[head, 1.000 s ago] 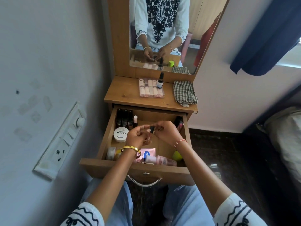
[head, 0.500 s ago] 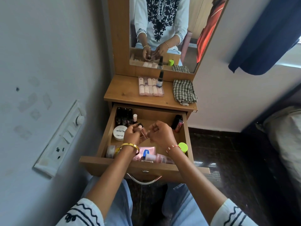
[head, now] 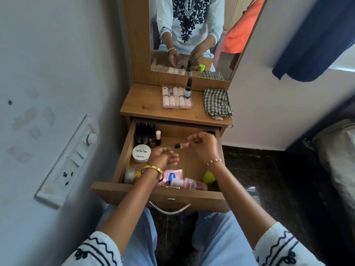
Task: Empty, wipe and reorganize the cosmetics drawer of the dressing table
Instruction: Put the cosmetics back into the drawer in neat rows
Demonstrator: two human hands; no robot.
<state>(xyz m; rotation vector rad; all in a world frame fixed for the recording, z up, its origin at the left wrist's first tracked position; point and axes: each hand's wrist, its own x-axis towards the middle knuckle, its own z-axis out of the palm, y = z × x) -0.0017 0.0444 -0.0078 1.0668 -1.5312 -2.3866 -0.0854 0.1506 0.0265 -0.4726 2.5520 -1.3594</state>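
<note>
The wooden drawer (head: 159, 194) of the dressing table is pulled out over my knees. My right hand (head: 205, 148) pinches a small pink tube with a black cap (head: 180, 145) above the drawer's middle. My left hand (head: 163, 158) hovers just left of the tube, fingers loosely curled and holding nothing. Inside lie dark nail polish bottles (head: 146, 134) at the back left, a white round jar (head: 141, 153), a silver-lidded jar (head: 129, 175), a pink pouch (head: 173, 174), a pink bottle on its side (head: 189, 184) and a yellow-green item (head: 209, 176).
On the table top (head: 142, 106) sit a clear pack of pink tubes (head: 175, 97), a dark dropper bottle (head: 188, 88) and a checked cloth (head: 218, 102). A mirror (head: 192, 35) rises behind. A switchboard (head: 71, 160) is on the left wall; a bed (head: 338, 160) is at right.
My hands have drawn apart. The small capped tube passed from between both hands into my right hand alone, and my left hand dropped lower and left.
</note>
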